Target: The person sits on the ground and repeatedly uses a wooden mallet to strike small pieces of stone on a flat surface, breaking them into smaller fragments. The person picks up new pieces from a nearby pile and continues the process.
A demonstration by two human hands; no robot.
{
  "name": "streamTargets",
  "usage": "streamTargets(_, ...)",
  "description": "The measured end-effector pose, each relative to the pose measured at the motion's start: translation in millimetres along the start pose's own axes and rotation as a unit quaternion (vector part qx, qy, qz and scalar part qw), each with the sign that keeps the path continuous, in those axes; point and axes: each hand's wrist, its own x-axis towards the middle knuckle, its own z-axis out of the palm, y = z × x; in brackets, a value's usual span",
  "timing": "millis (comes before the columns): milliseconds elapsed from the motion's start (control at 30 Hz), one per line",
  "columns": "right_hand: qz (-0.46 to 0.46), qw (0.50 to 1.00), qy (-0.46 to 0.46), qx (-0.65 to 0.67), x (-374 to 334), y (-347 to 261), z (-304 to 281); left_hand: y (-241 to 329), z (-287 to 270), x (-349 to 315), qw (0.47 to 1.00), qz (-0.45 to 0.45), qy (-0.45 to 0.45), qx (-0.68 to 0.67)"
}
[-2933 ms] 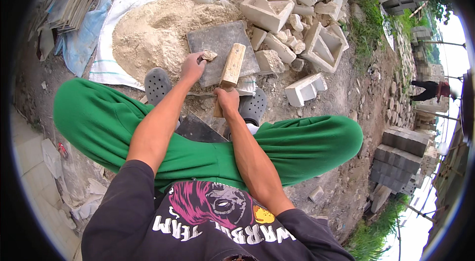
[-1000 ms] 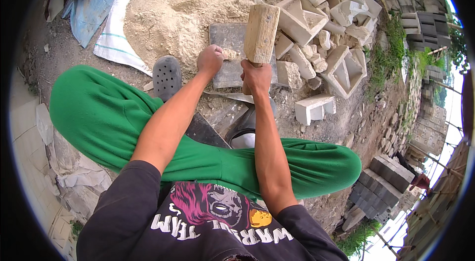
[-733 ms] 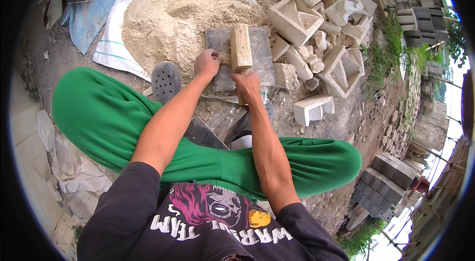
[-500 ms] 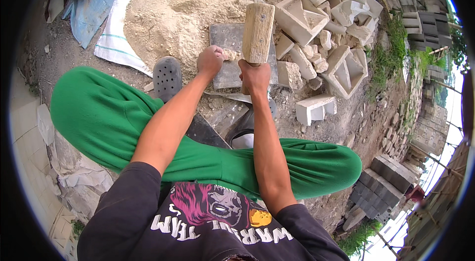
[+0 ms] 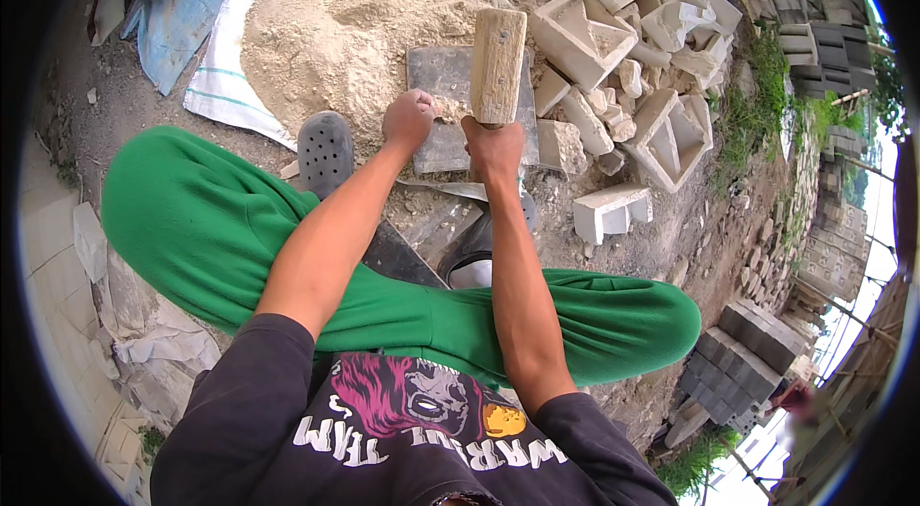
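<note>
My right hand (image 5: 494, 148) is closed round the handle of a wooden mallet (image 5: 498, 67). The mallet's thick block head is raised over a dark flat slab (image 5: 439, 149) and hides part of it. At the slab's left side my left hand (image 5: 410, 120) is closed in a fist. Whatever it may hold is hidden by the fingers. Pale crumbled fragments (image 5: 448, 108) lie on the slab between my two hands. Beyond the left hand, a heap of pale crushed material (image 5: 316, 36) spreads over a white sack sheet (image 5: 213, 89).
Broken hollow pale blocks (image 5: 585, 36) and chunks are piled right of the slab. A single white block piece (image 5: 613, 212) lies nearer. Grey shoes (image 5: 326, 153) flank the slab. Stacked grey blocks (image 5: 738, 362) stand at the far right, and a blue sheet (image 5: 172, 36) lies at the far left.
The mallet head has shifted very slightly left and toward me. Both hands keep nearly the same place and stay closed.
</note>
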Motion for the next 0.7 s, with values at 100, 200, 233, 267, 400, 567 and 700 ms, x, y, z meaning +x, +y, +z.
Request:
streamTargets(100,0.06,0.991,-0.051,-0.104,11.3,61.1,27.0,14.0,-0.9,0.4,0.999,-0.032,0.005,0.038)
streamTargets(200,0.078,0.989,-0.07,-0.108,12.6,59.4,22.5,14.5,-4.2,0.1,0.998,-0.043,-0.005,0.048)
streamTargets(233,0.079,0.988,-0.076,-0.111,12.8,51.8,18.2,14.1,-4.3,0.1,0.998,-0.048,-0.007,0.05)
streamTargets(267,0.069,0.991,-0.07,-0.092,13.9,44.1,12.0,15.1,-2.7,0.7,0.998,-0.045,-0.004,0.05)
streamTargets(400,0.032,0.999,-0.032,-0.017,4.9,-5.3,-4.2,5.3,0.2,3.2,1.0,-0.024,0.001,0.018)
streamTargets(567,0.009,0.995,0.012,-0.1,-4.9,30.2,18.8,11.0,1.5,-2.3,0.995,-0.029,0.029,0.091)
streamTargets(700,0.105,0.982,-0.061,-0.145,15.2,58.6,24.9,11.3,-0.8,1.5,0.997,-0.038,0.006,0.066)
